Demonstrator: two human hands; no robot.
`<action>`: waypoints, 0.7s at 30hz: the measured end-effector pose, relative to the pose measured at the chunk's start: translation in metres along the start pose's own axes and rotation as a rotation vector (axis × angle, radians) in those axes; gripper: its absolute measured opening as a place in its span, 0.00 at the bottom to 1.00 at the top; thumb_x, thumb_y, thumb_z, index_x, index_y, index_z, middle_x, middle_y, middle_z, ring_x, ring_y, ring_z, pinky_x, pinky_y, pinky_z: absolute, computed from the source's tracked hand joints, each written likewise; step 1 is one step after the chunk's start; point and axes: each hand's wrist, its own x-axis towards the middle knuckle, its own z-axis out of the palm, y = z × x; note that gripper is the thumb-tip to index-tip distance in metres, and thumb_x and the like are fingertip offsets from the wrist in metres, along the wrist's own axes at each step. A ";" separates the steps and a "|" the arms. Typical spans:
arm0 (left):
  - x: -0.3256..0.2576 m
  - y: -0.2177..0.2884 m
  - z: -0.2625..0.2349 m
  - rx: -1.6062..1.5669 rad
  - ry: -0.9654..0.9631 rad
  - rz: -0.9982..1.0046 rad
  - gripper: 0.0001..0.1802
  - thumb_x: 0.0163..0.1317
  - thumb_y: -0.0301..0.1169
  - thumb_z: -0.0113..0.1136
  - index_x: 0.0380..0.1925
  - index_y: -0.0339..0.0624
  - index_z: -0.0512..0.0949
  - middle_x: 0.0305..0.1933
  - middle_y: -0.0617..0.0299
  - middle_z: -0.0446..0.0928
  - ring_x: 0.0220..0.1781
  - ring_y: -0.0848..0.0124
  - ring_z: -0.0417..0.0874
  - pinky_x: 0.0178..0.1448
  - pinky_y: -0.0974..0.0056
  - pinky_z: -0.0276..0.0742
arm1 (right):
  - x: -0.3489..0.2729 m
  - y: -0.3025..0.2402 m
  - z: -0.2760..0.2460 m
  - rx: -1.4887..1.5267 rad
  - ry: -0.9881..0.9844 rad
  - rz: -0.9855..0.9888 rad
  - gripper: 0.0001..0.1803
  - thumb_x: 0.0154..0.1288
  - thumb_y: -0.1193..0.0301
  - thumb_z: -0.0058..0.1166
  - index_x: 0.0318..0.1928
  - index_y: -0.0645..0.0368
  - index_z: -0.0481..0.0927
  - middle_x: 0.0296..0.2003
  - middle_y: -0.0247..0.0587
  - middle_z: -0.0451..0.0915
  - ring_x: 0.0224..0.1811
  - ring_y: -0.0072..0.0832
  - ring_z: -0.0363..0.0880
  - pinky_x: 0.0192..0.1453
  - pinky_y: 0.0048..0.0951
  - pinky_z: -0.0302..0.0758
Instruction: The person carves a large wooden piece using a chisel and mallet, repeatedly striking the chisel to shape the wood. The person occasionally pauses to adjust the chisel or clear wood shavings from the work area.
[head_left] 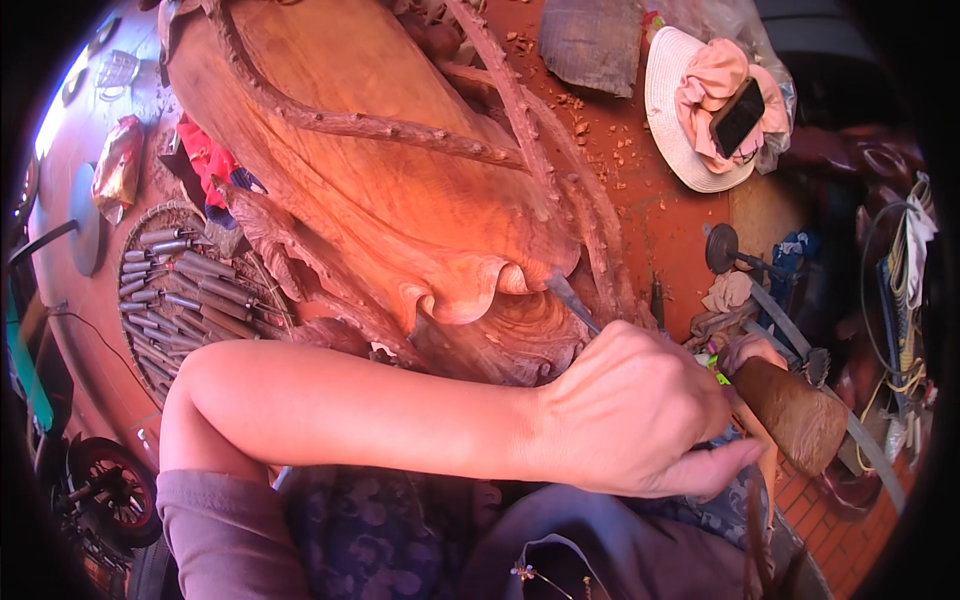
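Note:
My left hand (645,415) is closed around a carving chisel (574,303), its forearm crossing in front of me. The chisel's handle is hidden in the fist, and its blade tip meets the curled edge of a large reddish-brown wood carving (400,190). Carved knobbly branches run over the smooth, broad surface, and wavy folds line the near edge. To the right, my right hand (752,352) is partly hidden behind my left and grips a thick wooden mallet (795,418) at its far end.
Left of the carving, a round woven basket (128,262) holds many chisels. A white hat (668,110) with pink cloth and a phone (738,118) lies at the far right. Wood chips (640,165) litter the red floor. Metal straps (870,445) and cords hang at the right.

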 end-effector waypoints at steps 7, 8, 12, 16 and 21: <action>-0.002 -0.005 -0.004 0.061 -0.070 0.002 0.25 0.63 0.43 0.63 0.13 0.44 0.67 0.17 0.60 0.64 0.19 0.57 0.74 0.23 0.56 0.69 | 0.006 0.006 -0.001 0.135 -0.035 -0.183 0.23 0.37 0.82 0.75 0.32 0.57 0.73 0.28 0.35 0.75 0.30 0.29 0.75 0.36 0.32 0.70; -0.003 -0.006 -0.005 0.064 -0.089 0.010 0.25 0.63 0.43 0.63 0.13 0.44 0.66 0.17 0.60 0.64 0.19 0.57 0.74 0.23 0.56 0.70 | 0.007 0.004 0.000 0.136 -0.032 -0.197 0.23 0.37 0.82 0.75 0.32 0.57 0.73 0.27 0.35 0.75 0.30 0.29 0.75 0.36 0.32 0.70; -0.005 -0.013 0.000 0.008 -0.123 0.097 0.25 0.65 0.43 0.62 0.13 0.44 0.66 0.17 0.60 0.64 0.20 0.57 0.75 0.25 0.56 0.70 | -0.019 -0.013 0.001 -0.191 0.074 -0.079 0.23 0.44 0.66 0.80 0.32 0.57 0.74 0.24 0.36 0.75 0.25 0.32 0.76 0.33 0.31 0.73; -0.010 -0.014 -0.003 0.063 -0.151 0.087 0.24 0.65 0.42 0.61 0.14 0.44 0.68 0.18 0.60 0.66 0.21 0.57 0.75 0.25 0.56 0.71 | -0.004 -0.005 0.017 -0.259 0.107 -0.204 0.24 0.47 0.62 0.80 0.31 0.57 0.74 0.22 0.38 0.75 0.23 0.34 0.75 0.32 0.31 0.74; -0.010 -0.017 -0.004 0.076 -0.200 0.091 0.23 0.66 0.42 0.61 0.15 0.43 0.69 0.19 0.60 0.67 0.22 0.57 0.76 0.27 0.56 0.72 | -0.013 0.001 0.018 -0.266 0.120 -0.158 0.22 0.49 0.66 0.78 0.30 0.58 0.72 0.22 0.39 0.74 0.23 0.36 0.75 0.31 0.34 0.74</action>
